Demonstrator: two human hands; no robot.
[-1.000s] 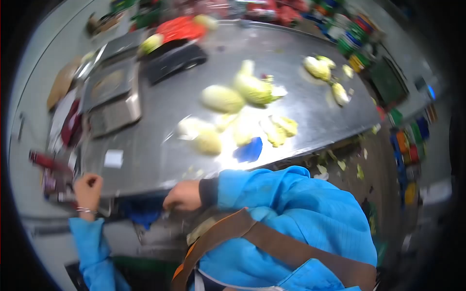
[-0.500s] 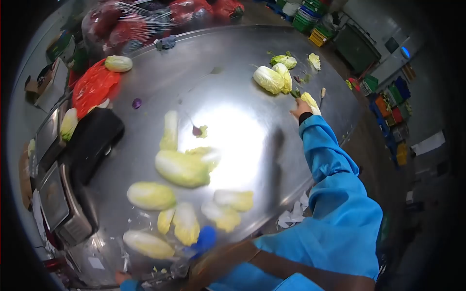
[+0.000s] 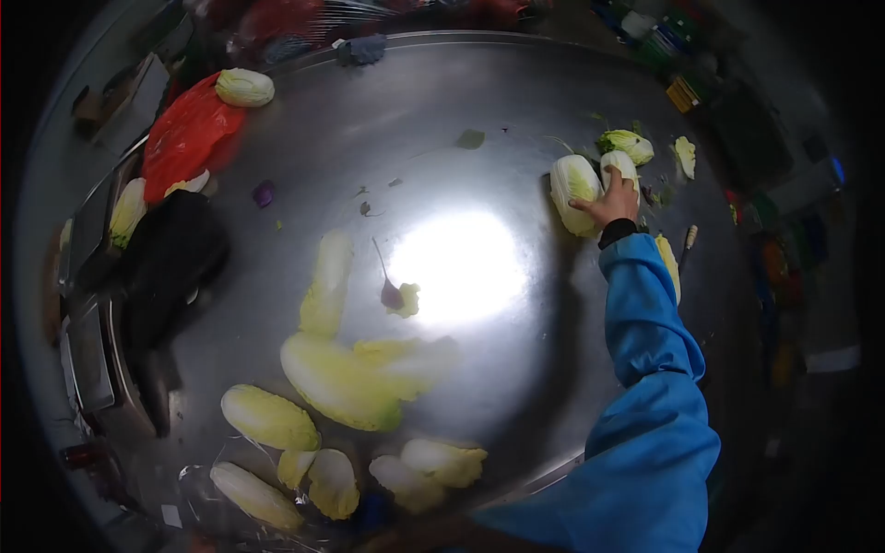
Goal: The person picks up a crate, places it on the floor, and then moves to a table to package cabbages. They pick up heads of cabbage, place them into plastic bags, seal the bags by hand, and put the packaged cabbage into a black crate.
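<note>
My right hand (image 3: 610, 201), in a blue sleeve with a dark cuff, reaches to the upper right of the metal table (image 3: 442, 129). Its thumb touches a large napa cabbage (image 3: 570, 180), while its fingers lie spread over a smaller pale cabbage (image 3: 618, 164). A leafy green cabbage (image 3: 629, 145) lies just behind them. Below the hand, my sleeve partly covers a yellowish cabbage piece (image 3: 667, 263), with a wooden-handled knife (image 3: 690, 240) beside it. My left hand cannot be made out.
Cabbages and loose leaves (image 3: 341, 382) lie at the lower left. A red bag (image 3: 194, 129), a cabbage (image 3: 245, 88), a black object (image 3: 171, 249) and metal scales (image 3: 90, 355) line the left side. Purple scraps (image 3: 264, 194) dot the table.
My right hand has moved from the yellowish cabbage piece near the knife up to the two pale cabbages. The view has shifted, and my left hand has dropped out of sight.
</note>
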